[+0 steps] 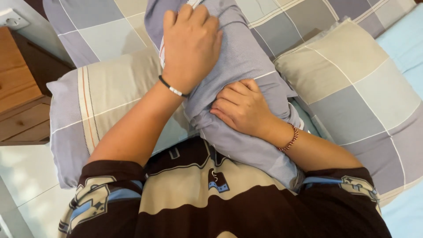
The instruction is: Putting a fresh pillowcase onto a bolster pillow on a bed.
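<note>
So the left hand was flat on top of the pillow, fingers together and curled over its upper end, pressing down rather than pinching anything. There was a thin black band on that wrist. The right hand sat lower on the same pillow, at about 4 o'clock from the left one, fingers bent into a loose fist and knuckles pushed into the cloth. A red braided bracelet was on that wrist.

The pillow itself was a long one in finely striped grey-lilac cloth, running from 12 o'clock down to roughly 5 o'clock, its lower end tucked against the person's chest and brown patterned shirt.

Out from there, a second pillow with beige and grey checks lay at 9 o'clock, partly under the left forearm. A third checked pillow was at 3 o'clock, just beside the held one. A pale blue sheet showed at the far right edge, and a wooden nightstand stood at the far left.
</note>
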